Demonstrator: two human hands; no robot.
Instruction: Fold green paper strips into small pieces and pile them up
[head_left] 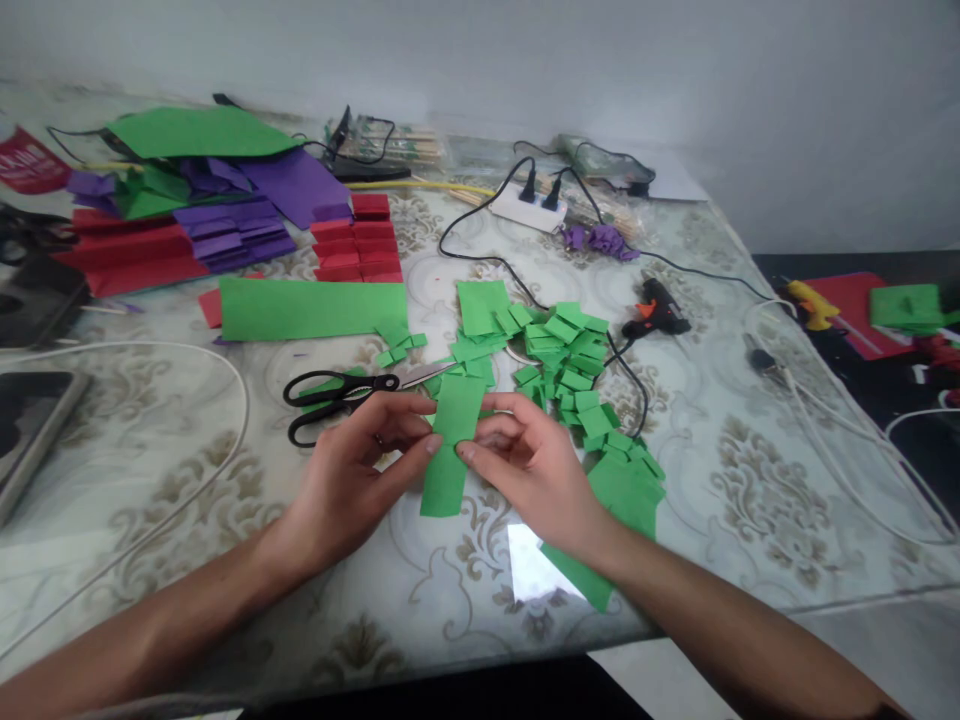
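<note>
Left hand (352,470) and right hand (532,465), fingers pinched on one green paper strip (450,440), near the middle of the worktop's (225,480) front edge. Just behind: one pair of black scissors (341,395); small green cuttings (562,350), uncountable; one glue gun (656,312). Far-left corner: red label (26,160), lettering unreadable.

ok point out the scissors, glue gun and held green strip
scissors (373,385), head view, black handle
glue gun (660,310), head view, black body
green strip (459,408), head view, upper half

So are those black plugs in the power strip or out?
In. Both black plugs stand pushed into the white power strip, their cords running off across the table.
</note>
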